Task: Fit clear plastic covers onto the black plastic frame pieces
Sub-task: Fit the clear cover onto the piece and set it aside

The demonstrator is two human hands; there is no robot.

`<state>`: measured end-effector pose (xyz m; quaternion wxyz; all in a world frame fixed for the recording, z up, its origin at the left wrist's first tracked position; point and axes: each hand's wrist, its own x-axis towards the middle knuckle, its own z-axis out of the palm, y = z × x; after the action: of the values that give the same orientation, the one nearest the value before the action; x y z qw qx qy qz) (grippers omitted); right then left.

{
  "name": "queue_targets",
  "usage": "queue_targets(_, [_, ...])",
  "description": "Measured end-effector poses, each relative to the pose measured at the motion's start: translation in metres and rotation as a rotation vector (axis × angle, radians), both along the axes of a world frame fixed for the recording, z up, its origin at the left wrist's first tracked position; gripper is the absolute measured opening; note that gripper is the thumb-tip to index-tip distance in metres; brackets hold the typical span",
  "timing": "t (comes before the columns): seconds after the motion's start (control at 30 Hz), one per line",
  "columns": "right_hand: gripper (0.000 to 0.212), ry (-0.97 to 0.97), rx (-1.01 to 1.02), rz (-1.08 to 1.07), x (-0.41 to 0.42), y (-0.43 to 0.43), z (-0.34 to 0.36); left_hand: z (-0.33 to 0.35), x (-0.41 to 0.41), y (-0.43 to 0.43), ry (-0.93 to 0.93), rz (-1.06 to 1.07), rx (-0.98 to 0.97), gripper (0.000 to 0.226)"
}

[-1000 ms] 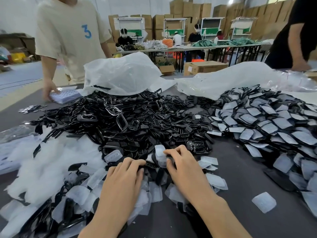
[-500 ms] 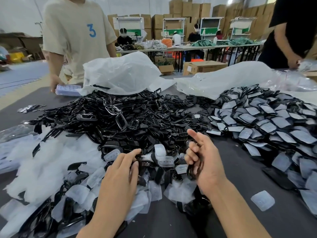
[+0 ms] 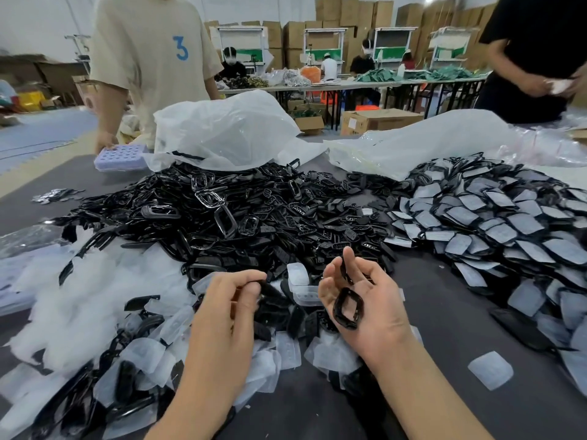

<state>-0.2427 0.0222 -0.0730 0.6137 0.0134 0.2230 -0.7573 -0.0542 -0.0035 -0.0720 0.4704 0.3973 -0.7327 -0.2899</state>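
Frame sorting, six o'clock — our left fingers [image 3: 251, 278] pinch a black piece [image 3: 270, 289]; right fingers [image 3: 348, 258] loosely cup a black frame [image 3: 337, 308].

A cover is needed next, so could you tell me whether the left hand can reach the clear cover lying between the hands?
Probably yes: the clear cover lies uncovered atop the pile, beside the left hand. However, that hand pinches a black piece, which may hinder the grasp.
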Motion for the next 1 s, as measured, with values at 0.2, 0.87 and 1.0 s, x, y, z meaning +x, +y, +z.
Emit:
queue_targets(0.2, [0.02, 0.048, -0.001, 0.128, 0.013, 0.001, 0.0, 0.002, -0.023, 0.017, 0.234, -0.385, 0.607, 0.019])
queue_targets(0.87, [0.027, 0.827, -0.069, 0.36, 0.045, 0.004, -0.015, -0.019, -0.009, -0.01, 0.456, 0.083, 0.502, 0.017])
queue_targets(1.0, [0.025, 0.899, -0.068, 0.288, 0.047, 0.004, -0.013, -0.018, -0.009, -0.012, 0.411, 0.076, 0.462, 0.017])
